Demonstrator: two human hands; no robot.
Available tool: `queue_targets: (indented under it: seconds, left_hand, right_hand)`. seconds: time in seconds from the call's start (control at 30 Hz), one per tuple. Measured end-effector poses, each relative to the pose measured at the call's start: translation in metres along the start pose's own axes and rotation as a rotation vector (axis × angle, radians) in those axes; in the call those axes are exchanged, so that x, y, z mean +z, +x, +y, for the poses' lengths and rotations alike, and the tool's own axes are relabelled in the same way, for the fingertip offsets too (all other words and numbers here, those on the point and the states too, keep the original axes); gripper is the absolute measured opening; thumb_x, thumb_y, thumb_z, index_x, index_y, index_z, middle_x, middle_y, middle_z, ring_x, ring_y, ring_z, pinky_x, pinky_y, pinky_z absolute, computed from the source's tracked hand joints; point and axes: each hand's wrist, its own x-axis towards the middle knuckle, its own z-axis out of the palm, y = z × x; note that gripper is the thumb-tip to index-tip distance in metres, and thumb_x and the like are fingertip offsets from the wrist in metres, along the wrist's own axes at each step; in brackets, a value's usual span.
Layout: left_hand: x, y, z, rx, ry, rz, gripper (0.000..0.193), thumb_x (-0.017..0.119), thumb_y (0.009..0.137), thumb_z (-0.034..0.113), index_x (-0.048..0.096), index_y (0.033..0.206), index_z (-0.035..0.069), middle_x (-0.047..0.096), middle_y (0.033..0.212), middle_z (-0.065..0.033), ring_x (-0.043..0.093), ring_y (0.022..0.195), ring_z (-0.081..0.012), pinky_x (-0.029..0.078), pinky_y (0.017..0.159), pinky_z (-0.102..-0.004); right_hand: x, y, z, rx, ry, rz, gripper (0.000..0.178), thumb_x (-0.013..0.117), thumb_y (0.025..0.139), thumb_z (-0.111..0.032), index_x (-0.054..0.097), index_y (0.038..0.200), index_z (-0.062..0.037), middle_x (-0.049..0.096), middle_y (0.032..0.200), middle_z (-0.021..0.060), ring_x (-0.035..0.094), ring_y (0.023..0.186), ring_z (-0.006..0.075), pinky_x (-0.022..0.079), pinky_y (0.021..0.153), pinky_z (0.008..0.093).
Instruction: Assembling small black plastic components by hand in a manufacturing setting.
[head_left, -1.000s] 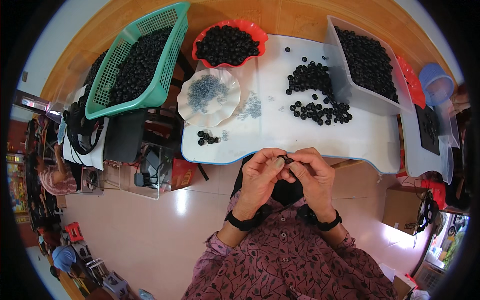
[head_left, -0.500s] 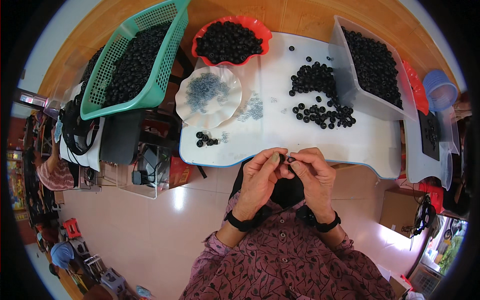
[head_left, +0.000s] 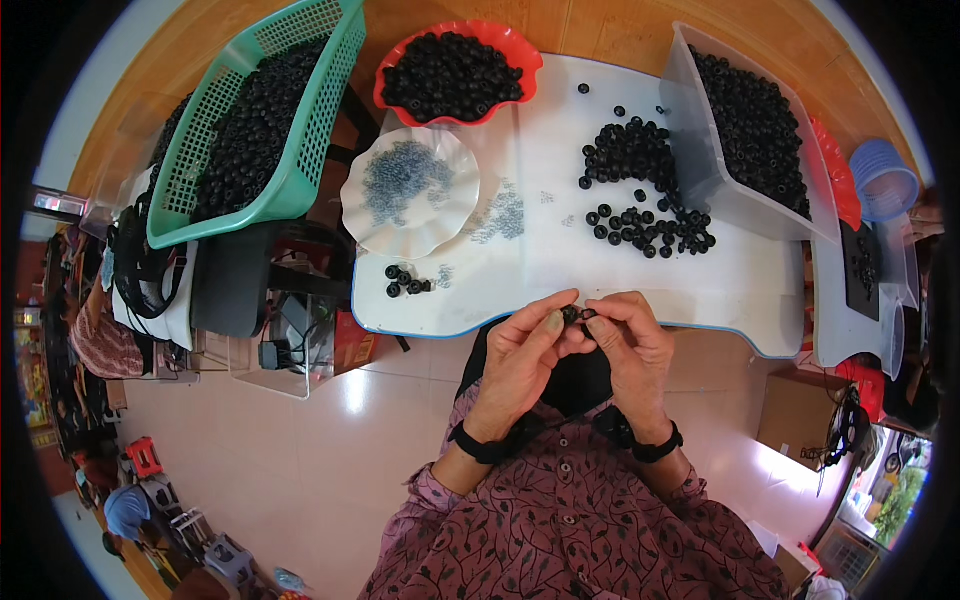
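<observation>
Just beyond my chest, in front of the table's near edge, both hands meet fingertip to fingertip. My left hand (head_left: 523, 357) pinches a small black round part (head_left: 570, 314) between thumb and fingers. Against it, my right hand (head_left: 634, 355) pinches a small dark ring-like piece (head_left: 589, 313), partly covered by the fingertips. Nearest on the white table (head_left: 560, 270) lie loose black round parts with center holes (head_left: 655, 235) and a small cluster of the same parts (head_left: 403, 281) at the left.
A white wavy-edged plate (head_left: 357, 222) holds many tiny greyish rings, with more scattered beside it. Black parts fill a red bowl (head_left: 532, 75), a green basket (head_left: 325, 125) and a clear bin (head_left: 690, 150). A cardboard box (head_left: 790, 415) stands on the floor at right.
The fingertips have shifted slightly, and more of the black part and the ring-like piece shows between them. The table and containers appear slightly shifted in view.
</observation>
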Motion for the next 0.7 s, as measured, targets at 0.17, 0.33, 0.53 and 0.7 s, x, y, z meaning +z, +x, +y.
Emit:
queue_targets:
  seconds: [0.17, 0.33, 0.53, 0.7]
  left_hand:
    - [-0.004, 0.001, -0.001, 0.033, 0.014, -0.066, 0.031, 0.048, 0.099, 0.004, 0.054, 0.129, -0.003, 0.066, 0.098, -0.0088, 0.065, 0.090, -0.0138, 0.057, 0.088, -0.0368]
    - [-0.009, 0.004, -0.004, 0.053, 0.014, -0.094, 0.032, 0.052, 0.098, 0.002, 0.055, 0.129, -0.003, 0.067, 0.099, -0.0096, 0.066, 0.091, -0.0145, 0.057, 0.088, -0.0361]
    - [-0.012, 0.003, -0.004, 0.055, 0.039, -0.072, 0.030, 0.055, 0.096, 0.002, 0.057, 0.125, -0.003, 0.068, 0.098, -0.0090, 0.067, 0.090, -0.0144, 0.057, 0.085, -0.0322]
    - [-0.013, 0.002, -0.004, 0.059, 0.032, -0.078, 0.029, 0.056, 0.095, 0.002, 0.057, 0.124, -0.003, 0.068, 0.099, -0.0089, 0.067, 0.089, -0.0146, 0.056, 0.085, -0.0299]
  right_hand:
    - [-0.002, 0.002, -0.001, -0.008, -0.009, 0.001, 0.017, 0.061, 0.088, 0.007, 0.067, 0.103, -0.0002, 0.058, 0.099, 0.0052, 0.059, 0.087, 0.0102, 0.048, 0.077, 0.0219]
    - [0.000, 0.003, -0.005, -0.039, -0.020, -0.009, 0.016, 0.061, 0.088, 0.006, 0.066, 0.103, 0.0008, 0.057, 0.099, 0.0061, 0.060, 0.084, 0.0104, 0.050, 0.074, 0.0217]
    - [0.005, 0.003, -0.009, -0.101, -0.062, -0.038, 0.015, 0.062, 0.088, 0.006, 0.066, 0.102, 0.0016, 0.057, 0.099, 0.0069, 0.063, 0.076, 0.0108, 0.053, 0.069, 0.0210]
    - [0.009, 0.003, -0.008, -0.103, -0.100, -0.043, 0.013, 0.062, 0.088, 0.006, 0.065, 0.101, 0.0016, 0.058, 0.097, 0.0069, 0.064, 0.076, 0.0108, 0.054, 0.068, 0.0217]
